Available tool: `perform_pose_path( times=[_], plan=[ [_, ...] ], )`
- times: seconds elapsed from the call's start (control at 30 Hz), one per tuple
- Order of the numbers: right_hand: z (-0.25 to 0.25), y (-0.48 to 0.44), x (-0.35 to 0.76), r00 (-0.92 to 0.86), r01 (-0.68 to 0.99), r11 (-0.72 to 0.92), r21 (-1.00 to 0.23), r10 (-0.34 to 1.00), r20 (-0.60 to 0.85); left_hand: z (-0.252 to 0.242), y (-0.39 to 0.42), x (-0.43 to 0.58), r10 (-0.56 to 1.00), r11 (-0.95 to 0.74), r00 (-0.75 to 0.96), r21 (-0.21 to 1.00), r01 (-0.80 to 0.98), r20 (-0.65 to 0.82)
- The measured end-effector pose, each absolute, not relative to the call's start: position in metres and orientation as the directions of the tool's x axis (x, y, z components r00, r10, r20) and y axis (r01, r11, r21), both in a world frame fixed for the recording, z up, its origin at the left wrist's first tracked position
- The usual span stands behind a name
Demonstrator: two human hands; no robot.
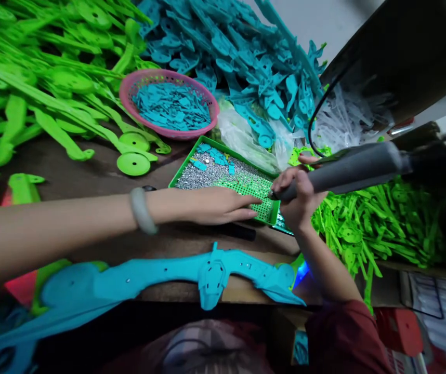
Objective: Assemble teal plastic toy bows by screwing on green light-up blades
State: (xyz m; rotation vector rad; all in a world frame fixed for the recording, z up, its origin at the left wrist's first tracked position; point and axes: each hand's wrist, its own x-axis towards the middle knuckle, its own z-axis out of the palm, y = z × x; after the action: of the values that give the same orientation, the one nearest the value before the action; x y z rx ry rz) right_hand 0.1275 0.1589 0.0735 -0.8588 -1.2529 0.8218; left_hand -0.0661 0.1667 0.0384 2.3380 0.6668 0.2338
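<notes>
My left hand (217, 205) lies flat with fingers stretched out over the near edge of a green tray (275, 210) filled with small silver screws (203, 176). My right hand (299, 200) grips a grey electric screwdriver (357, 167), its tip pointing down at the tray's perforated part next to my left fingertips. A long blue plastic toy part (211, 272) lies along the table's near edge below both hands. A pale bracelet (142, 209) circles my left wrist.
A pink basket (127, 91) of small blue pieces stands behind the tray. Piles of green plastic parts (43, 78) fill the left, blue ones (238, 47) the back, more green ones (379, 223) the right. A clear plastic bag (246, 137) lies by the tray.
</notes>
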Motion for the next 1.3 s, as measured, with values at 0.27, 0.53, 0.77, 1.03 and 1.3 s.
perform_pose_path(
  times=[0.27,0.53,0.77,1.03,1.3],
  plan=[
    [0.096,0.16,0.158,0.298,0.033,0.482,-0.875,0.832,0.469,0.038,0.189,-0.012,0.362,-0.665,0.93,0.682,0.305,-0.063],
    [0.084,0.147,0.159,0.194,0.023,0.465,-0.885,0.866,0.46,0.04,0.205,-0.068,0.51,-0.817,0.854,0.254,0.518,-0.101],
    [0.051,0.153,0.114,0.017,-0.177,0.366,-0.914,0.929,0.369,0.058,0.132,-0.075,0.538,-0.84,0.813,0.062,0.539,0.222],
    [0.022,0.156,0.101,-0.117,-0.248,0.31,-0.918,0.931,0.346,0.022,-0.044,-0.086,0.663,-0.744,0.578,0.328,0.583,0.476],
    [0.022,0.159,0.096,-0.125,-0.159,0.309,-0.937,0.936,0.33,-0.014,-0.042,-0.073,0.621,-0.762,0.522,0.294,0.577,0.585]
  ],
)
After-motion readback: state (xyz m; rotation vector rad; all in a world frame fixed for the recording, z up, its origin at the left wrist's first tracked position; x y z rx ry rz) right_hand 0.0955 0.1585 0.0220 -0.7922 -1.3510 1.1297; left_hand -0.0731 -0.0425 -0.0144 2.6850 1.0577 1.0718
